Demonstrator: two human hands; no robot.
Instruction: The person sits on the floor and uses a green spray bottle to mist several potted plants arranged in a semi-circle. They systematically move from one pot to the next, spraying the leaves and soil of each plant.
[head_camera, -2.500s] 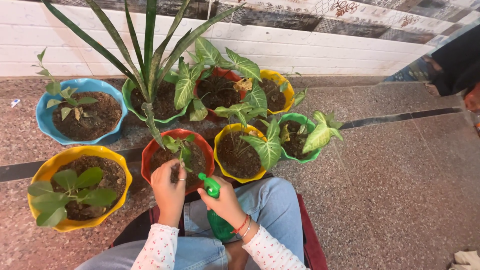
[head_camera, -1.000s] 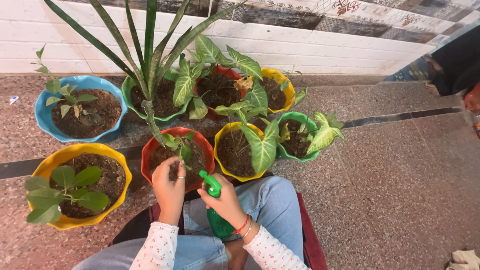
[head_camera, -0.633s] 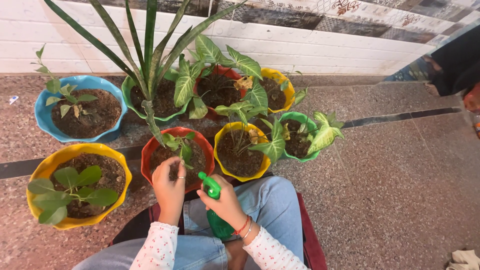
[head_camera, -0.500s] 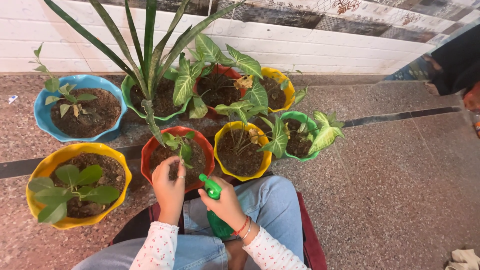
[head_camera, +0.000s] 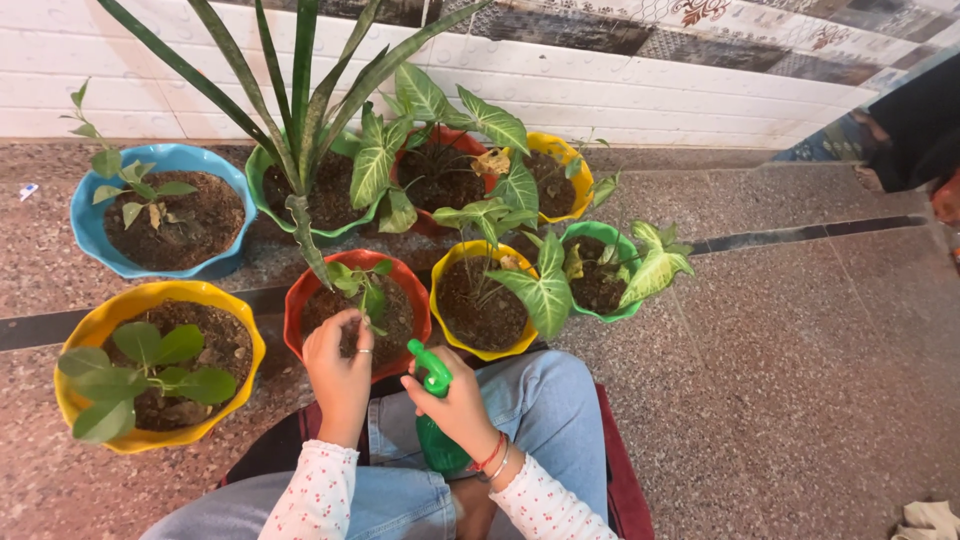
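My left hand (head_camera: 338, 372) reaches over the near rim of a red pot (head_camera: 300, 300) and pinches the stem of its small green plant (head_camera: 362, 288) with the fingertips. My right hand (head_camera: 458, 404) grips a green spray bottle (head_camera: 434, 420) by the neck, its nozzle pointing toward the red pot. The bottle's body sits low between my knees in blue jeans. A yellow pot (head_camera: 480, 350) with a white-veined leafy plant stands just right of the red one.
Several coloured pots of soil ring the red one: a yellow pot (head_camera: 98, 330) at left, a blue pot (head_camera: 90, 190) behind it, a green pot with a tall spiky plant (head_camera: 300, 110), and another green pot (head_camera: 620, 310) at right. A tiled wall (head_camera: 650, 95) runs behind. Speckled stone floor (head_camera: 800, 380) lies to the right.
The large white-veined leaf over the yellow pot swayed side to side. My right hand and the bottle shifted slightly right. My left hand stayed at the small plant.
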